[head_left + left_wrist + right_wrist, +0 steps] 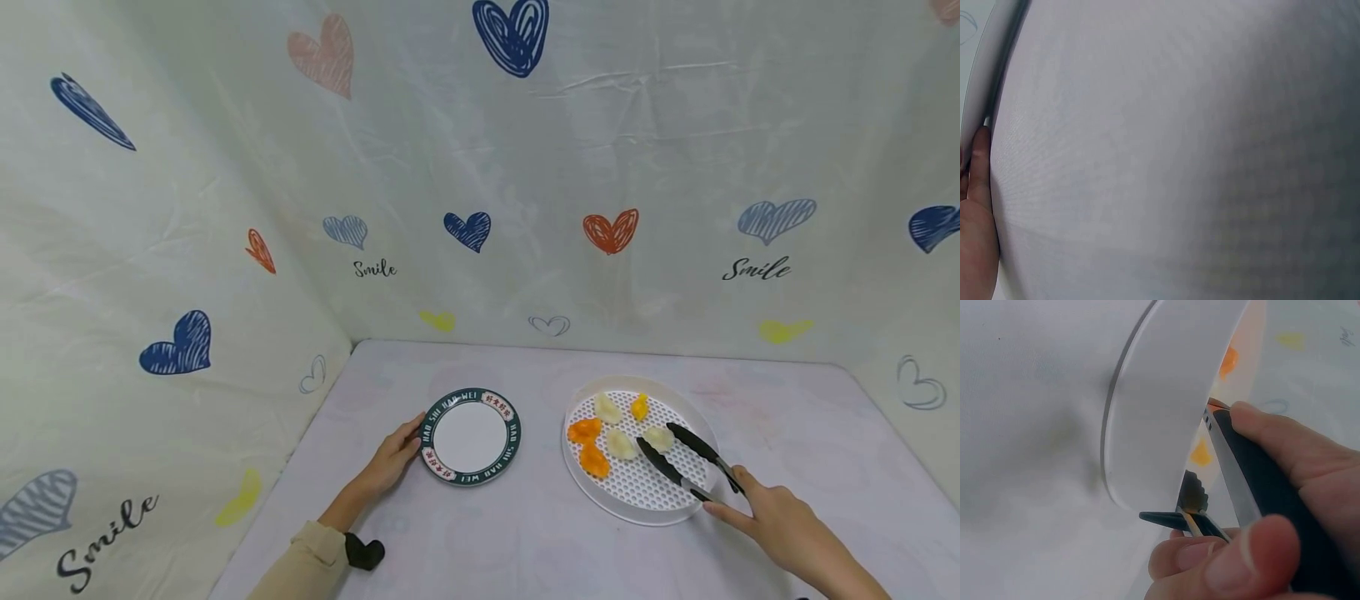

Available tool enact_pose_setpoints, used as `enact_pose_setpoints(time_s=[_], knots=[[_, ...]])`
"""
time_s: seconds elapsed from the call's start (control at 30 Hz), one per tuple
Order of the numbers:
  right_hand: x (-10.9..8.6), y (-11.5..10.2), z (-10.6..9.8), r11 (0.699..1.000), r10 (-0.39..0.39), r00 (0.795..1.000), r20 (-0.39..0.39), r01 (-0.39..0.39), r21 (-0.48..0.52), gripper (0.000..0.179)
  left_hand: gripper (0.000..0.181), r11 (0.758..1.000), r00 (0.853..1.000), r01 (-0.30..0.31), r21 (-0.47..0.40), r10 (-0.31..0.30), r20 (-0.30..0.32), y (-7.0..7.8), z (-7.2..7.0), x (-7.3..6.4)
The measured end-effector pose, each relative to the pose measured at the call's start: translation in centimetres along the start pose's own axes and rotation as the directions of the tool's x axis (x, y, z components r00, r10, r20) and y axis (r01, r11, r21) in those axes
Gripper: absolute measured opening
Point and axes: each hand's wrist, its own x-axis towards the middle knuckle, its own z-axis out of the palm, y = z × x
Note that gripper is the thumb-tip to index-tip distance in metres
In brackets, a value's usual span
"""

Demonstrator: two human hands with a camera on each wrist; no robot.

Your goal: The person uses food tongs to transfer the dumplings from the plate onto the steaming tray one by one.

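At the left, a round plate [470, 437] with a dark green lettered rim lies on the table. My left hand [390, 458] holds it by its left edge, and in the left wrist view the fingers [980, 159] lie along its side. My right hand [787, 521] grips metal tongs [693, 442] with black scalloped tips. The tips are spread on either side of a pale piece of food [658, 439]. That piece lies on a round white tray [583, 492] with a perforated base. The right wrist view shows the thumb and fingers on opposite tong arms.
Two other pale pieces [620, 444], two orange pieces [594, 460] and a small yellow piece [639, 407] also sit on the tray. A white cloth covers the table [487, 542]. Behind and left hangs a curtain [540, 167] printed with hearts.
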Motion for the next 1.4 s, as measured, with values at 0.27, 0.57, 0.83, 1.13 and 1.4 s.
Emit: enact_pose_setpoints(time_s=[0.27, 0.57, 0.83, 1.13, 1.4], knots=[[-0.1, -0.2, -0.2, 1.000, 0.016, 1.000, 0.024, -0.016, -0.003, 0.092, 0.049, 1.000, 1.000, -0.007, 0.019, 0.007, 0.018, -1.4, -0.2, 0.5], [-0.2, -0.3, -0.5, 0.999, 0.038, 0.999, 0.023, -0.038, 0.003, 0.098, 0.050, 0.999, 1.000, 0.017, 0.029, -0.017, 0.002, -1.1, -0.1, 0.5], [-0.1, -1.2, -0.6, 1.000, 0.021, 1.000, -0.007, -0.020, 0.016, 0.103, 0.050, 0.999, 1.000, -0.006, 0.037, 0.005, 0.011, -1.4, -0.1, 0.6], [0.1, -3.1, -0.1, 0.995, -0.070, 0.994, -0.080, 0.076, 0.069, 0.098, 0.050, 1.000, 1.000, 0.016, 0.018, -0.016, 0.011, -1.5, -0.1, 0.6], [0.1, -5.5, 0.7, 0.981, -0.147, 0.977, -0.157, 0.164, 0.100, 0.097, 0.050, 0.999, 1.000, 0.010, 0.054, -0.010, -0.001, -1.7, -0.1, 0.6]])
